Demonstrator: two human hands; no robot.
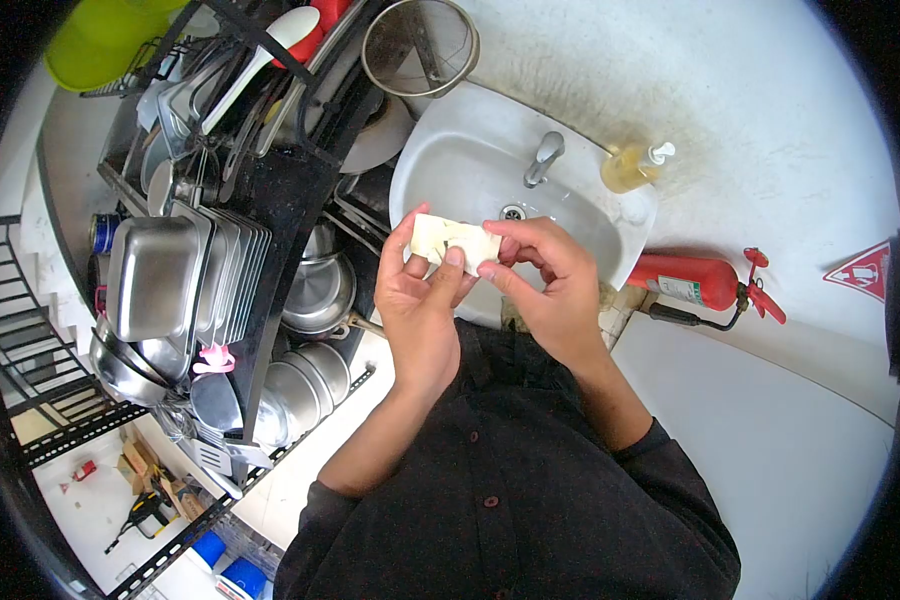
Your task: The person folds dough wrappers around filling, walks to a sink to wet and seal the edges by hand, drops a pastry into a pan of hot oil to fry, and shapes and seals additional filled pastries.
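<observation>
A small cream-coloured rectangular piece with an uneven surface and a dark mark is held up in front of my body, over the near edge of the white sink. Its exact kind cannot be made out. My left hand grips it from the left, thumb across its face and fingers behind. With thumb and fingertips, my right hand pinches its right end. A chrome tap and the drain lie beyond the hands.
On the left, a black rack carries steel trays, pans and lids. A soap bottle stands on the sink's right corner. A red fire extinguisher is to the right. A round sieve hangs beside the sink.
</observation>
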